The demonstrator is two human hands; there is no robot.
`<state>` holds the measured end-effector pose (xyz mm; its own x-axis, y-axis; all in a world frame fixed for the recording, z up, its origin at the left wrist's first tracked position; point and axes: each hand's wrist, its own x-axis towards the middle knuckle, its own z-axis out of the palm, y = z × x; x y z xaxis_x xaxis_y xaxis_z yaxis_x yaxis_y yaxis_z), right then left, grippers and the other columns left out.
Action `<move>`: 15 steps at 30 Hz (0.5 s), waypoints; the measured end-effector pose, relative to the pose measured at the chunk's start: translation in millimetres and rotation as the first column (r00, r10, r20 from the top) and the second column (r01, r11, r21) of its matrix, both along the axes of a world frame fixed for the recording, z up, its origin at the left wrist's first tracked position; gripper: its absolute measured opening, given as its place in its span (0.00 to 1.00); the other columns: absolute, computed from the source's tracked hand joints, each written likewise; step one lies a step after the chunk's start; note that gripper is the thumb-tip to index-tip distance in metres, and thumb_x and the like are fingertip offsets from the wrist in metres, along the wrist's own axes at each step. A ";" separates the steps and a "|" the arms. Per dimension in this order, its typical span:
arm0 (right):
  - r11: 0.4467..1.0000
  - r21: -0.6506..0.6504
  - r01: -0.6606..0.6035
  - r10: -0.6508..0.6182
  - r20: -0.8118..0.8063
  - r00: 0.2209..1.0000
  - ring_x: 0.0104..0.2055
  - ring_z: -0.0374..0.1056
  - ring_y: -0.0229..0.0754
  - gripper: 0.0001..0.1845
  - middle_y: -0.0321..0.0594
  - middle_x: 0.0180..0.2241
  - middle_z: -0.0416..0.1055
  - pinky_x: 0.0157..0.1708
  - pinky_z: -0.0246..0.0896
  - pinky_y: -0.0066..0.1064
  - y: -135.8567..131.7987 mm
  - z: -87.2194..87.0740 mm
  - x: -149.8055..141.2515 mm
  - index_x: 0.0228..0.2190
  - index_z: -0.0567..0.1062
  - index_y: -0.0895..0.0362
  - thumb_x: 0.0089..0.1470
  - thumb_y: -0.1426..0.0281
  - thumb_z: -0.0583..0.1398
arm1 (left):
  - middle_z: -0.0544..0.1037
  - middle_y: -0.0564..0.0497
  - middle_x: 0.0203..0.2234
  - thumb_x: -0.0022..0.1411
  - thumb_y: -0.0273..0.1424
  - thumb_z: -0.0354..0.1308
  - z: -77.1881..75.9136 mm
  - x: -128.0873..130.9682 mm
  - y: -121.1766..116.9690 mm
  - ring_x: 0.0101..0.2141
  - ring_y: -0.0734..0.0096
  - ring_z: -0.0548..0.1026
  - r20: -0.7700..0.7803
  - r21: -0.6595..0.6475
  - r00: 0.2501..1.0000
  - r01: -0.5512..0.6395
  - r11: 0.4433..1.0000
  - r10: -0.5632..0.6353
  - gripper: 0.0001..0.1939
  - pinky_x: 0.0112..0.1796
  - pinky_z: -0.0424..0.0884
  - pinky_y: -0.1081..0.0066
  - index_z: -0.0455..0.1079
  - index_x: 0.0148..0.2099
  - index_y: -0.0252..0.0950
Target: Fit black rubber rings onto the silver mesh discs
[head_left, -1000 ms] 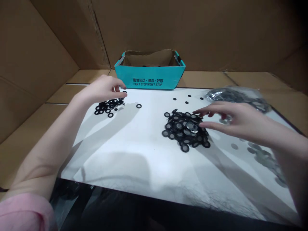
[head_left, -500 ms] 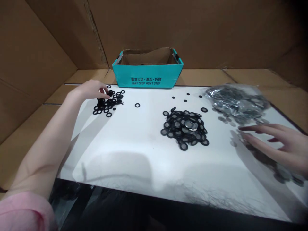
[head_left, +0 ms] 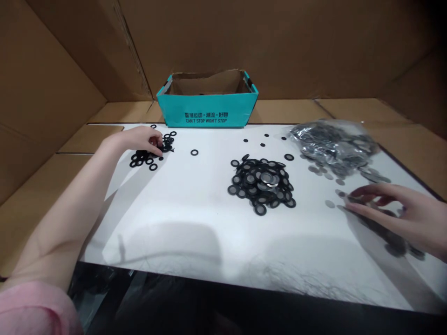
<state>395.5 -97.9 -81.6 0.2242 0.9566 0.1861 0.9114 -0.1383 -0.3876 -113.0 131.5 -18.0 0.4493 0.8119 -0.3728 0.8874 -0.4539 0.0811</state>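
Note:
My left hand (head_left: 145,141) is down at a loose pile of black rings (head_left: 139,159) on the left of the white table. Its fingers are curled together among the rings; whatever they hold is hidden. On the right, my right hand (head_left: 394,204) is low over scattered grey discs (head_left: 396,246), thumb and forefinger drawn close together. What lies between those fingertips is too blurred to name. In the middle sits a heap of black rings with grey centres (head_left: 260,184), a few shiny discs (head_left: 268,178) on top.
A turquoise open box (head_left: 207,109) stands at the back. At the back right lies a clear plastic bag (head_left: 335,144) of grey discs. A single black ring (head_left: 194,152) and several small black discs (head_left: 263,144) lie apart. Cardboard walls (head_left: 279,51) surround the table.
My left hand has lowered slightly and its fingers reach further into the rings. The fingers of my right hand have closed from a spread pose. The whole view has shifted slightly.

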 end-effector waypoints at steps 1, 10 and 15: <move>0.994 -0.092 0.055 -0.055 0.000 0.998 0.26 0.69 0.45 0.31 0.44 0.31 0.78 0.26 0.62 0.41 3.1 1.7 -2.9 0.25 0.77 0.50 0.34 0.36 0.62 | 0.79 0.45 0.38 0.53 0.48 0.58 -0.2 -0.8 0.7 0.37 0.66 0.73 0.006 -0.002 1.000 -0.003 1.000 0.003 0.24 0.35 0.62 0.75 0.72 0.43 0.34; 0.921 -0.320 0.223 -0.225 0.030 0.974 0.32 0.67 0.51 0.36 0.46 0.31 0.75 0.33 0.59 0.42 32.5 12.9 -20.2 0.28 0.74 0.54 0.22 0.39 0.56 | 0.80 0.48 0.38 0.52 0.50 0.55 1.2 -4.1 1.8 0.38 0.64 0.75 0.049 0.005 0.998 -0.039 0.999 0.038 0.26 0.37 0.65 0.73 0.75 0.44 0.36; 0.912 -0.355 0.206 -0.215 0.014 0.976 0.31 0.66 0.51 0.28 0.45 0.28 0.73 0.33 0.59 0.41 33.3 7.0 -15.6 0.26 0.73 0.53 0.25 0.46 0.57 | 0.79 0.46 0.38 0.51 0.50 0.55 1.9 -3.4 0.7 0.40 0.61 0.75 0.072 0.024 0.996 -0.049 0.999 0.047 0.27 0.38 0.66 0.71 0.75 0.45 0.35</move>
